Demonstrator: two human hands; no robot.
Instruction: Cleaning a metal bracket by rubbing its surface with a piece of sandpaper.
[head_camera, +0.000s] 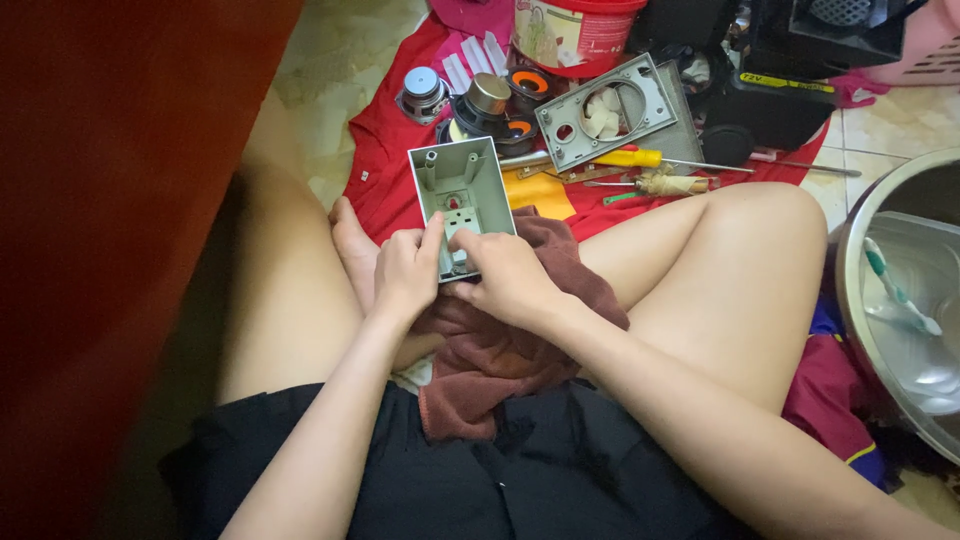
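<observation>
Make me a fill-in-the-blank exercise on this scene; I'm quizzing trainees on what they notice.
1. Both hands, left hand and right hand, hold a grey plastic ____.
2. The screwdriver on the red cloth has a ____ handle.
3. A toothbrush lies in the metal ____.
4. Under the hands, a ____ towel drapes the lap.

Missing words: housing; yellow; basin; brown

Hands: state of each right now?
Left hand: closed on the grey housing, thumb on its inside.
Right hand: gripping the housing's lower edge, over the brown cloth.
</observation>
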